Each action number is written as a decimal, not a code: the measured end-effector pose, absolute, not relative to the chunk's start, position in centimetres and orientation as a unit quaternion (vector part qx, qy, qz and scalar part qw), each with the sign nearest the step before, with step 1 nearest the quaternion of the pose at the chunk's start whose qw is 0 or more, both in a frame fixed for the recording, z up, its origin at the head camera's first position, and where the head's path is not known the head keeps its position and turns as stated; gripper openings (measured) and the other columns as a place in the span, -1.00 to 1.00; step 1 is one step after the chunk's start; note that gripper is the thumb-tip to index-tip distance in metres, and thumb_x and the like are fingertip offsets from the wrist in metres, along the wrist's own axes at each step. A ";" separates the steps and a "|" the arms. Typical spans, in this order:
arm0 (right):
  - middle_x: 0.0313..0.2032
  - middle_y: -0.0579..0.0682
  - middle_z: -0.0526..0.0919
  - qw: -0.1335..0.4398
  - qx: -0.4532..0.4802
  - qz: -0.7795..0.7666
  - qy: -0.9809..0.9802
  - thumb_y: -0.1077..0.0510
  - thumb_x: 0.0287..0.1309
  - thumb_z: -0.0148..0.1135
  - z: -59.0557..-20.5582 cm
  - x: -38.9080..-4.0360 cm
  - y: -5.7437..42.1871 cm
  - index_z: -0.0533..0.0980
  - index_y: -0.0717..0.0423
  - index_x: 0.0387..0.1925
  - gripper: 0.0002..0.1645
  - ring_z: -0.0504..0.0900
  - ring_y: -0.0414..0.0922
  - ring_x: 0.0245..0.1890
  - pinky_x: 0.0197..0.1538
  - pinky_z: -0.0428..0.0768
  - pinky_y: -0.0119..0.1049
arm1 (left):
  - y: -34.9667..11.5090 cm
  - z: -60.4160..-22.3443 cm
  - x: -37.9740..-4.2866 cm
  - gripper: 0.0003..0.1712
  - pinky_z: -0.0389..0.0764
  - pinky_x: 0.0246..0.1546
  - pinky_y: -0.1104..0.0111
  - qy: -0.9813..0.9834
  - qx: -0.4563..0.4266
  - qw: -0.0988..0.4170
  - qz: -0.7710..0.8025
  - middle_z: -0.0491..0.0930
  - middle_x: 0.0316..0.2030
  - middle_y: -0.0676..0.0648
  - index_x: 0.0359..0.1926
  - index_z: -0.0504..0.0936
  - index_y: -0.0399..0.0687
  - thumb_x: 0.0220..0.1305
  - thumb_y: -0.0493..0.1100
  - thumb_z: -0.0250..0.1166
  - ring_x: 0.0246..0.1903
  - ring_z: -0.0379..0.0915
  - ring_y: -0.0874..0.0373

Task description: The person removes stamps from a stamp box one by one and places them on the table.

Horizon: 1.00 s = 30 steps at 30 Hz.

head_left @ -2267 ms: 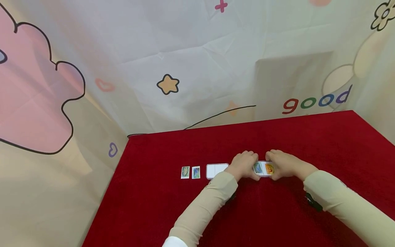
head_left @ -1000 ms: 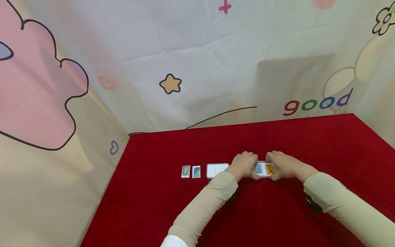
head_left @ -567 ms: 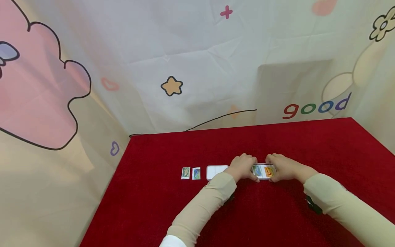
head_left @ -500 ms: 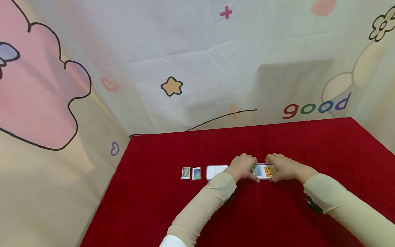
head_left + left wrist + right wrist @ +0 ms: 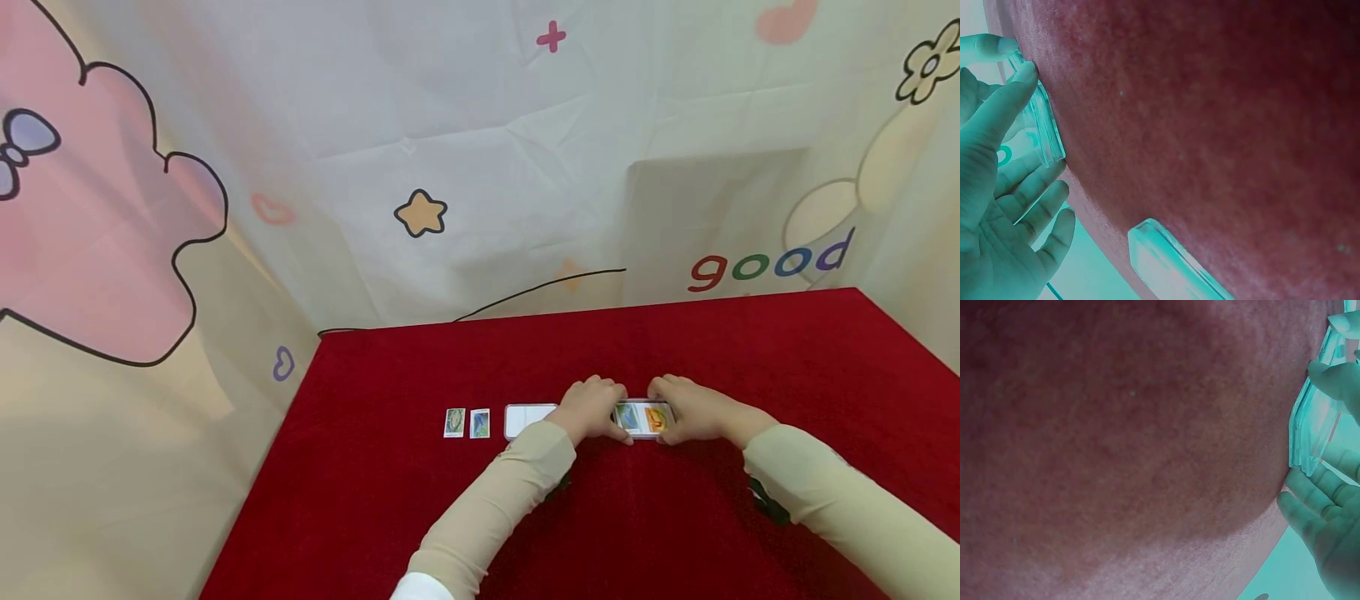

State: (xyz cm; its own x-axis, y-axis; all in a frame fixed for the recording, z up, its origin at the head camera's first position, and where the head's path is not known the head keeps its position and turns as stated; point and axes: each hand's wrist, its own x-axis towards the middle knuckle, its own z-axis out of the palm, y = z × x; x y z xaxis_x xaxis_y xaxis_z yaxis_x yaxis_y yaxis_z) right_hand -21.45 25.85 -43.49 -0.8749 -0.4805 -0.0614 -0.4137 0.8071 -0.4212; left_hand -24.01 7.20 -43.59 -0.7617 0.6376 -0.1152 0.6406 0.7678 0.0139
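A flat clear plastic case (image 5: 642,419) lies on the red cloth, holding two small stamp-like pictures: a blue-green one (image 5: 627,417) and an orange one (image 5: 657,419). My left hand (image 5: 592,408) grips its left end, thumb at the near edge and fingers at the far edge. At the right end, my right hand (image 5: 699,410) grips it the same way. Both wrist views show the case edge-on, with thumb tips (image 5: 1025,72) against it. Partly behind my left forearm lies a second clear case (image 5: 525,419) with a white inside.
Two loose stamp-like pictures, one greenish (image 5: 454,422) and one bluish (image 5: 480,423), lie side by side left of the second case. The red-covered table (image 5: 375,500) ends at a printed white curtain (image 5: 510,167) behind.
Both hands keep their hold on the case's ends. The head view has shifted slightly, and a little more of the case's right end shows beside my right hand.
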 end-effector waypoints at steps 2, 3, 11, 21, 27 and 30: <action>-0.26 -0.04 0.47 0.082 -0.236 -0.199 0.948 0.12 -0.20 0.47 -43.4 -21.4 25.8 0.41 0.16 -0.17 -0.47 0.42 -0.13 -0.24 -0.18 0.50 -0.23 | 7.2 -43.6 -24.0 -0.32 0.43 -0.14 0.45 0.938 0.341 0.056 -0.012 0.56 -0.04 0.19 0.07 0.54 0.16 -0.06 0.30 0.42 -0.04 0.40 0.29; -0.25 -0.04 0.47 0.081 -0.236 -0.197 0.948 0.12 -0.20 0.47 -43.4 -21.3 25.8 0.41 0.16 -0.17 -0.47 0.42 -0.13 -0.24 -0.18 0.50 -0.23 | 7.2 -43.6 -24.0 -0.32 0.43 -0.14 0.45 0.938 0.341 0.057 -0.012 0.55 -0.04 0.19 0.07 0.54 0.16 -0.06 0.30 0.42 -0.04 0.40 0.29; -0.25 -0.04 0.47 0.070 -0.242 -0.188 0.949 0.10 -0.19 0.48 -43.3 -21.1 26.0 0.42 0.16 -0.17 -0.47 0.41 -0.14 -0.24 -0.18 0.49 -0.23 | 7.1 -43.7 -23.9 -0.33 0.44 -0.13 0.45 0.937 0.344 0.053 -0.008 0.55 -0.04 0.18 0.07 0.54 0.15 -0.05 0.30 0.41 -0.04 0.40 0.29; -0.24 -0.03 0.45 0.043 -0.249 -0.160 0.954 0.10 -0.22 0.48 -43.0 -21.0 25.8 0.43 0.18 -0.17 -0.45 0.38 -0.11 -0.22 -0.17 0.51 -0.22 | 6.8 -43.1 -23.8 -0.30 0.45 -0.12 0.47 0.933 0.357 0.037 -0.027 0.54 -0.02 0.17 0.11 0.53 0.13 -0.01 0.33 0.36 -0.04 0.39 0.30; -0.24 -0.02 0.44 0.045 -0.248 -0.161 0.954 0.09 -0.23 0.50 -42.9 -20.9 25.6 0.44 0.19 -0.17 -0.44 0.38 -0.10 -0.21 -0.16 0.51 -0.21 | 6.6 -42.9 -23.7 -0.29 0.46 -0.11 0.46 0.929 0.366 0.036 -0.034 0.51 -0.01 0.14 0.13 0.53 0.11 0.01 0.33 0.35 -0.02 0.38 0.28; -0.24 -0.02 0.45 0.040 -0.251 -0.159 0.954 0.08 -0.23 0.50 -42.9 -20.8 25.7 0.44 0.19 -0.18 -0.44 0.39 -0.11 -0.21 -0.15 0.50 -0.21 | 6.6 -42.9 -23.6 -0.28 0.46 -0.10 0.47 0.929 0.366 0.037 -0.035 0.50 0.00 0.14 0.14 0.52 0.11 0.02 0.33 0.35 -0.01 0.37 0.29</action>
State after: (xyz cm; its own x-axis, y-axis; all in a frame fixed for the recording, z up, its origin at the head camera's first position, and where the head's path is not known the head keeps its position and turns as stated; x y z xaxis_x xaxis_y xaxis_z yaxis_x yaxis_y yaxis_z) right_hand -20.83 25.69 -42.95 -0.8712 -0.4909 0.0030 -0.4654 0.8240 -0.3232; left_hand -23.59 6.57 -42.91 -0.7290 0.6781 -0.0936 0.6832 0.7292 -0.0385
